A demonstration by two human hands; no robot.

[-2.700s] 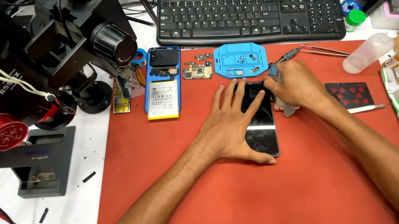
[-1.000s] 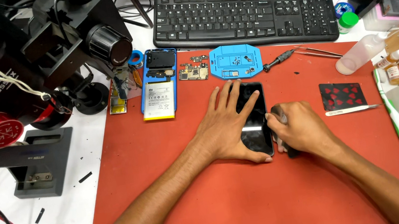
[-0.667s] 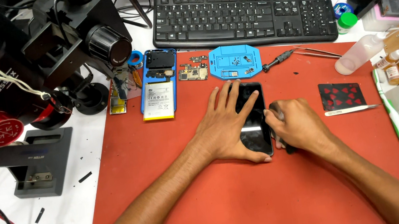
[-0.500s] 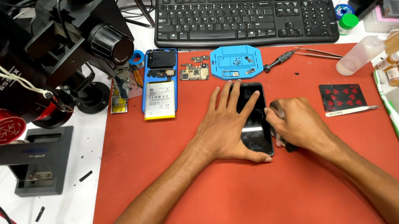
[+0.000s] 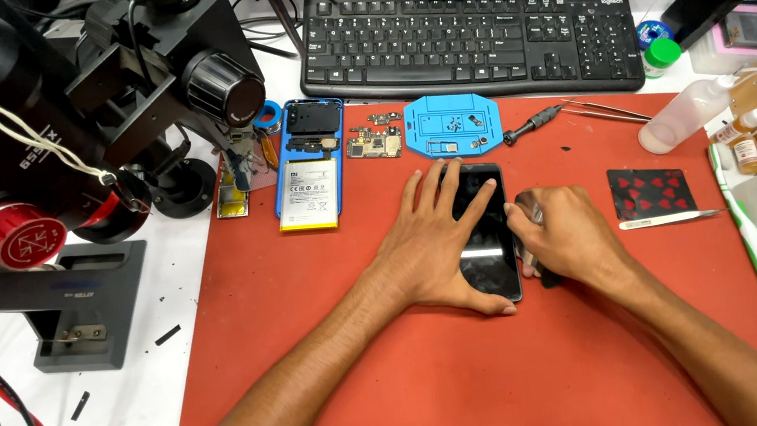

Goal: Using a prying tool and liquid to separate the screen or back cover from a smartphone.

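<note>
A black smartphone [image 5: 487, 231] lies screen up on the red work mat [image 5: 340, 351]. My left hand [image 5: 431, 237] rests flat on the phone's left half, fingers spread, thumb at its near end. My right hand [image 5: 563, 236] is curled at the phone's right edge, fingers closed on a small metal-tipped tool [image 5: 535, 215] that touches that edge. What lies under the right hand is hidden.
An opened blue phone with exposed battery [image 5: 310, 167], a circuit board [image 5: 374, 143] and a blue parts tray [image 5: 453, 124] lie behind the phone. Screwdriver [image 5: 533, 126], tweezers [image 5: 609, 109], black card [image 5: 650, 190] right. Microscope [image 5: 39, 115] left, keyboard [image 5: 468, 35] at back, bottles [image 5: 692, 113] far right.
My right hand came down from the phone's top right corner to its right edge. The left hand has stayed flat on the phone. Over the last second almost nothing moved.
</note>
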